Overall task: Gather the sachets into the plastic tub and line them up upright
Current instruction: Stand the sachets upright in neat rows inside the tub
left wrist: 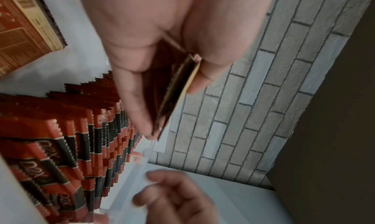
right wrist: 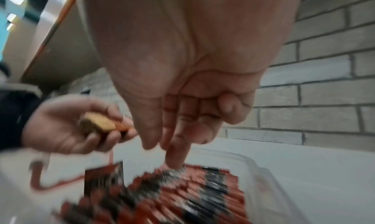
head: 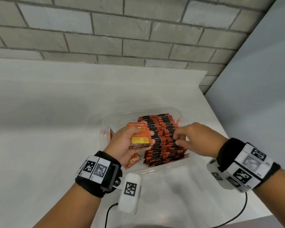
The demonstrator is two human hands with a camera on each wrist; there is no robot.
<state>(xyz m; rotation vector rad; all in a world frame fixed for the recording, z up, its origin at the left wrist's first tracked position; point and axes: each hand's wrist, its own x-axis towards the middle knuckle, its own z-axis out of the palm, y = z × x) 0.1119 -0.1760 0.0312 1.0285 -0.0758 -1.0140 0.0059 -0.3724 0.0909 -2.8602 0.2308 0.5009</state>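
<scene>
A clear plastic tub (head: 155, 172) stands on the white counter, filled on its right with rows of orange-and-black sachets (head: 161, 129) standing on edge. My left hand (head: 144, 136) grips a small stack of sachets (head: 138, 125) over the tub's left part; the left wrist view shows the stack (left wrist: 178, 86) edge-on between thumb and fingers. My right hand (head: 179, 139) reaches into the rows, and in the right wrist view its index finger (right wrist: 176, 155) touches the sachet tops (right wrist: 182, 195), other fingers curled. One sachet (head: 132, 160) lies flat on the tub floor at the near left.
A grey brick wall (head: 105, 33) runs behind the counter (head: 48, 112), and a plain grey panel (head: 253, 79) closes the right side. Red latches (head: 104, 131) sit on the tub's ends. Black cables (head: 242, 209) trail at the counter's near edge.
</scene>
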